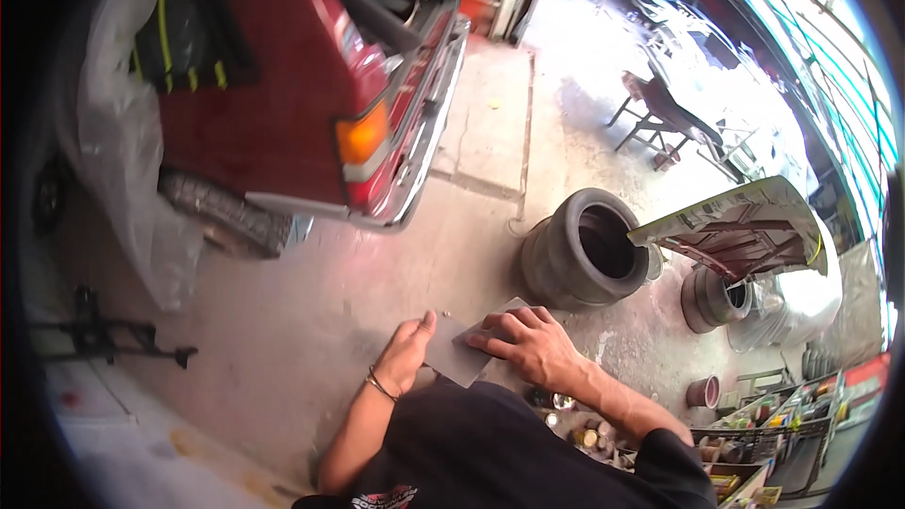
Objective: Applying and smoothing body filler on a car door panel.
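- Grey, flat sheet of sandpaper [464,347] sits at lower centre of the frame, held between our two hands.
- Our left hand [407,354] grips its left edge, thumb up against the sheet and fingers curled behind.
- Our right hand [530,345] lies on top, fingers spread flat and pressing down on its right part.
- Just above, right of centre, we see a stack of grey dusty tyres [582,250], its hollow dark; what is inside we cannot tell.
- A red vehicle [283,104] fills the upper left.
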`<state>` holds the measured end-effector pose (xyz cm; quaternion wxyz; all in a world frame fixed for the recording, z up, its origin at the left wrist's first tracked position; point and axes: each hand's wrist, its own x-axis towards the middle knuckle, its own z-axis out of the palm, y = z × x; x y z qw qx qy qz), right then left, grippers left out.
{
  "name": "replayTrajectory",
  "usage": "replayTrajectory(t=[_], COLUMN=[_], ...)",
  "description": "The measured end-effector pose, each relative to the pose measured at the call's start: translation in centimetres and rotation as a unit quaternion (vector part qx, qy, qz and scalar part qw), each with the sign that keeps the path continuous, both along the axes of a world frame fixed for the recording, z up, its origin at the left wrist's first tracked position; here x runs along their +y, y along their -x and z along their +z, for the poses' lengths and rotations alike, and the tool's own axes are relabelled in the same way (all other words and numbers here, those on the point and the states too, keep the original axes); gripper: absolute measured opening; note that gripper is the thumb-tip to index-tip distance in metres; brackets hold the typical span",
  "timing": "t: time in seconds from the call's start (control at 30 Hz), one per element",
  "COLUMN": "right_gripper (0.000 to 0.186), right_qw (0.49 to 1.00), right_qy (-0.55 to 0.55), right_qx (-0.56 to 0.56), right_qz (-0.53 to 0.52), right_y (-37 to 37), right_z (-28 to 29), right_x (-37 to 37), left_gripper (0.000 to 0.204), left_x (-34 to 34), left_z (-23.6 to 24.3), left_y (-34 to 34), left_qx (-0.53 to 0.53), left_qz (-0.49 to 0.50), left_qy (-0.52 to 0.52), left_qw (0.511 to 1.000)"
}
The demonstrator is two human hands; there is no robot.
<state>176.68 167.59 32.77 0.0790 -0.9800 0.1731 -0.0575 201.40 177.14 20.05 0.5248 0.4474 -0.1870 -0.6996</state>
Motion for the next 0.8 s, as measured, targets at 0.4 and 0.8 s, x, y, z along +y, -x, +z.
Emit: replayTrajectory(t=[0.4,0.8], right_gripper=[0.058,0.021], right_qw=[0.694,0.26], right_qy=[-0.268,-0.503], right_qx=[-0.244,-0.526], right_qz=[-0.621,-0.634], right_y=[16.2,24.0], right_z=[-11.1,-33.5], right_x=[-33.3,-36.7], left_gripper=[0.034,0.026], left_x=[-15.2,-26.0], left_z=[2.2,-8.3], left_y=[11.8,8.3], left_qx=[-0.227,-0.431], left_qz=[0.009,0.035], left_qy=[0.194,0.114], left_qw=[0.954,0.894])
